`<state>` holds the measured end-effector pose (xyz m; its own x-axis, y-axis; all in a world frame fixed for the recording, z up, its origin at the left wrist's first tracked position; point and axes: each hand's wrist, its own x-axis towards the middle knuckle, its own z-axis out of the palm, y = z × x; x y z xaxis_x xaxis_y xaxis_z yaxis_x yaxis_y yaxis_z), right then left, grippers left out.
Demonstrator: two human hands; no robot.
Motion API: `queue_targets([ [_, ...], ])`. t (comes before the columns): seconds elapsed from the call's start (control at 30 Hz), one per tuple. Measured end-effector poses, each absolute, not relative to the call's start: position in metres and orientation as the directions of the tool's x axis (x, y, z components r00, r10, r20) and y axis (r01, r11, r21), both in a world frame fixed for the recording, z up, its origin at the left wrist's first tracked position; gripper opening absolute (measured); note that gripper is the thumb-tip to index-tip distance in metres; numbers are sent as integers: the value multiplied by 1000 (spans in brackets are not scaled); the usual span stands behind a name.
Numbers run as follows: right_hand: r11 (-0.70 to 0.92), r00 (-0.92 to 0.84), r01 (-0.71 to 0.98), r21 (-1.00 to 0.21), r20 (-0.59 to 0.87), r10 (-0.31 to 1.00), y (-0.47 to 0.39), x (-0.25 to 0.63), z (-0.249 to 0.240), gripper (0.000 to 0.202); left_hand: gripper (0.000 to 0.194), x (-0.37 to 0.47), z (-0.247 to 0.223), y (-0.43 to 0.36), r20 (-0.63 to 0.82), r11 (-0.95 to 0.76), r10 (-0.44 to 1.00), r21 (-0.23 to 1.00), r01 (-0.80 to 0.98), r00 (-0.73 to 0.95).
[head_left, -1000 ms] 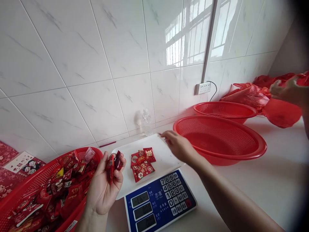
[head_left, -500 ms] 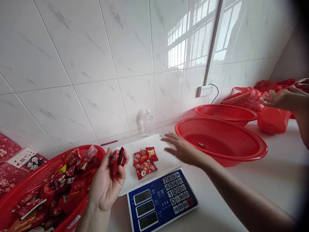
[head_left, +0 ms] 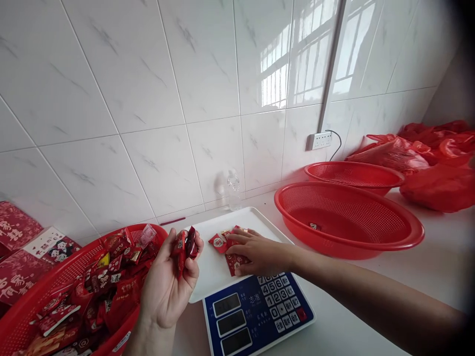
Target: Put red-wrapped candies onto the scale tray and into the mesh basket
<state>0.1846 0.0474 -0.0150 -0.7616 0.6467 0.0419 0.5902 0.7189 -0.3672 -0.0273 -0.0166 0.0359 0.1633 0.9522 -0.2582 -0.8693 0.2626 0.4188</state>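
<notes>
My left hand (head_left: 168, 287) is closed around several small red packets (head_left: 181, 253), held up between the fingertips beside the scale's white tray (head_left: 208, 282). Below the tray is the blue panel (head_left: 263, 306) with number keys and three displays. My right hand (head_left: 256, 254) lies over a small group of red packets (head_left: 217, 243) on the tray, fingers spread and touching them, hiding part of the group. To the left of my left hand, a red basket (head_left: 48, 277) is full of mixed red packets (head_left: 100, 279).
Two red perforated basins (head_left: 371, 242) stand at the right; a small packet (head_left: 315, 226) lies in the nearer one. Red plastic bags (head_left: 393, 153) are behind them. A clear bottle (head_left: 233, 190) stands by the tiled wall, and printed red boxes (head_left: 22, 252) at the far left.
My right hand has moved left and down onto the packets on the tray, which have shifted slightly. Another person's hand has left the red bags at the right. My left hand keeps its packets.
</notes>
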Motion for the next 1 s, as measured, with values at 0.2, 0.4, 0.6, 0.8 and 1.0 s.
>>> queue_targets([
  [0.2,638,-694,665,-387,-6,720,66,193,-20,69,43,-29,35,-17,-260,269,950,415,-869,170],
  [0.4,730,-737,625,-276,99,669,69,186,-22,57,42,-29,36,-18,-265,282,947,408,-868,183],
  [0.6,727,-703,662,-185,185,687,76,185,-23,44,43,-27,36,-21,-263,280,948,418,-865,179],
  [0.8,599,-500,686,-414,329,801,85,185,-33,28,44,-26,37,-22,-270,282,947,441,-852,174],
  [1.0,463,-217,677,-573,445,869,89,218,-21,25,42,-30,36,-21,-247,274,952,435,-858,179],
])
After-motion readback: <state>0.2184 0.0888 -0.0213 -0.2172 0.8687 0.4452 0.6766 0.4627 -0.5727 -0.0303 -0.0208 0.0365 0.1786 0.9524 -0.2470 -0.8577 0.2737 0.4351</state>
